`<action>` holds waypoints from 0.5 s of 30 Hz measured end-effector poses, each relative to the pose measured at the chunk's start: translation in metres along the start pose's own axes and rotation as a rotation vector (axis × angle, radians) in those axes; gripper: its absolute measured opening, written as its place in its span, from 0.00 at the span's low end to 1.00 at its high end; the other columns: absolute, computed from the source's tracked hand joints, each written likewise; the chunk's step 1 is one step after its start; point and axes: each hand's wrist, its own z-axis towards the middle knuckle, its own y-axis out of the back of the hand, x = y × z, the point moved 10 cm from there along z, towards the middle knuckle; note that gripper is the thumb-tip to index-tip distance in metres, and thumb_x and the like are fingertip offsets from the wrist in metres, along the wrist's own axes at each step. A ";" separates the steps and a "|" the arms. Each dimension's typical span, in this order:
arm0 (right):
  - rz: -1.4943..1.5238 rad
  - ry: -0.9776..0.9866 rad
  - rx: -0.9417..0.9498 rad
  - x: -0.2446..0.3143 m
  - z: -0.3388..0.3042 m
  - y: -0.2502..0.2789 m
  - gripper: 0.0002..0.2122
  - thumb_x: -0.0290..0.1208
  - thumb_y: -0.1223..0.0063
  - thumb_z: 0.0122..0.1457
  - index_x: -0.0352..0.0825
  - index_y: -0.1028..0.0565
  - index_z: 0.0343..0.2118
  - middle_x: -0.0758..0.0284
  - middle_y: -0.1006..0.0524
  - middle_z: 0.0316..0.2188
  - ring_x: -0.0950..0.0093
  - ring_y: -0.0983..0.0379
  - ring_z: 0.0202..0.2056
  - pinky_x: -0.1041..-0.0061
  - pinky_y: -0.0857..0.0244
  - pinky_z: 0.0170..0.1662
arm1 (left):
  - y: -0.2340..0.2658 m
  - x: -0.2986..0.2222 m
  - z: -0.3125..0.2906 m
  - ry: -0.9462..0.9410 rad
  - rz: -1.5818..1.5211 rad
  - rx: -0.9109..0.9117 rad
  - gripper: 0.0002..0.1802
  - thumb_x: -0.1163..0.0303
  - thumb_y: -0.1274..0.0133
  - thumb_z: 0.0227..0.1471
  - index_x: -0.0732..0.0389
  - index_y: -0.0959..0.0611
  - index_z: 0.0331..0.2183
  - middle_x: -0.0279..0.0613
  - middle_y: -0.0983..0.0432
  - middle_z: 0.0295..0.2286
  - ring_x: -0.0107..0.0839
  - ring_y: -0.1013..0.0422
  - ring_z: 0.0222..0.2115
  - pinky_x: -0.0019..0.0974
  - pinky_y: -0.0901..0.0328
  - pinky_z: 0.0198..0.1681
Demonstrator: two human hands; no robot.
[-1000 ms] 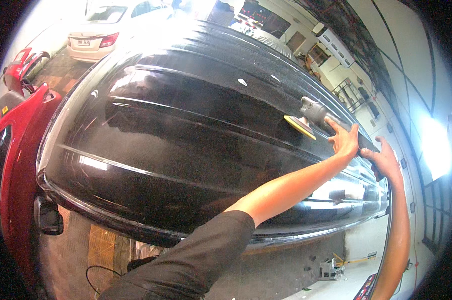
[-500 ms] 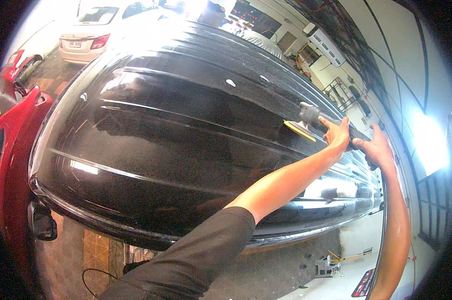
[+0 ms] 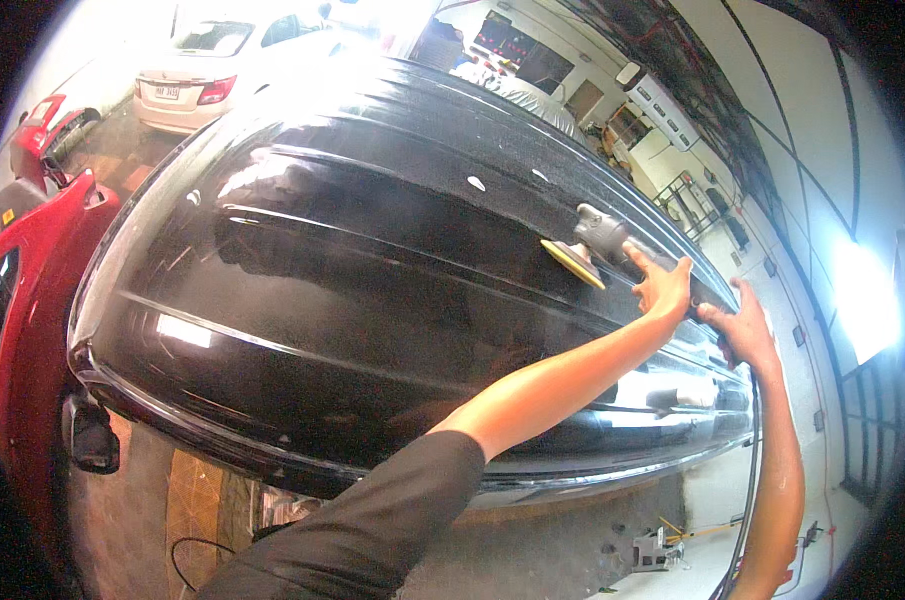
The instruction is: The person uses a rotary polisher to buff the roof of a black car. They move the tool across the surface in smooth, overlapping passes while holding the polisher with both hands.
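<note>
Both my hands are closed around a dark electric car polisher (image 3: pixel 602 232), held above the right part of a glossy black vehicle roof (image 3: pixel 342 375). My left hand (image 3: pixel 664 287) wraps the body just behind the polisher's head. Farther back, my right hand (image 3: pixel 744 326) grips the rear handle, where a dark cord (image 3: pixel 755 430) hangs down beside my right forearm. A round yellow-edged pad (image 3: pixel 575 266) faces the roof at a tilt; whether it touches the surface I cannot tell. Two small white blobs, one of them a white spot (image 3: pixel 476 184), lie on the roof beyond the pad.
Raised ribs run along the roof. To the left stands a red car (image 3: pixel 42 300), and a white car (image 3: pixel 187 95) is at the far left. The vehicle's black side mirror (image 3: pixel 92 435) sticks out at lower left. A pale wall (image 3: pixel 812 300) rises on the right.
The polisher has shifted left across the roof with both hands still on it. The pad's underside edge shows more tilted, and the whole view has moved slightly.
</note>
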 end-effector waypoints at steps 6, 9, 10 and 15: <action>0.146 0.258 0.070 -0.031 -0.001 -0.061 0.42 0.49 0.31 0.53 0.32 0.39 0.65 0.64 0.23 0.23 0.74 0.26 0.19 0.75 0.31 0.24 | 0.074 -0.013 -0.046 -0.134 0.019 -0.241 0.66 0.54 0.35 0.45 0.27 0.65 0.69 0.74 0.39 0.55 0.70 0.35 0.55 0.61 0.39 0.59; 0.236 0.235 0.204 0.003 -0.022 -0.109 0.38 0.48 0.32 0.55 0.34 0.36 0.63 0.64 0.22 0.24 0.75 0.25 0.18 0.75 0.31 0.22 | 0.126 -0.018 -0.052 -0.200 0.019 -0.301 0.65 0.56 0.34 0.44 0.28 0.62 0.69 0.73 0.39 0.56 0.68 0.35 0.55 0.60 0.39 0.59; 0.348 0.145 0.330 0.026 -0.047 -0.112 0.36 0.47 0.32 0.56 0.35 0.36 0.63 0.64 0.22 0.24 0.75 0.25 0.17 0.74 0.31 0.20 | 0.138 -0.027 -0.060 -0.248 0.030 -0.320 0.64 0.57 0.34 0.45 0.29 0.61 0.69 0.72 0.39 0.56 0.67 0.35 0.55 0.59 0.39 0.59; 0.511 0.287 0.542 0.065 -0.049 -0.146 0.32 0.43 0.33 0.57 0.29 0.34 0.58 0.63 0.22 0.26 0.77 0.27 0.16 0.77 0.33 0.21 | 0.191 -0.045 -0.066 -0.442 -0.003 -0.501 0.64 0.56 0.32 0.44 0.24 0.60 0.69 0.62 0.35 0.51 0.64 0.29 0.49 0.61 0.37 0.56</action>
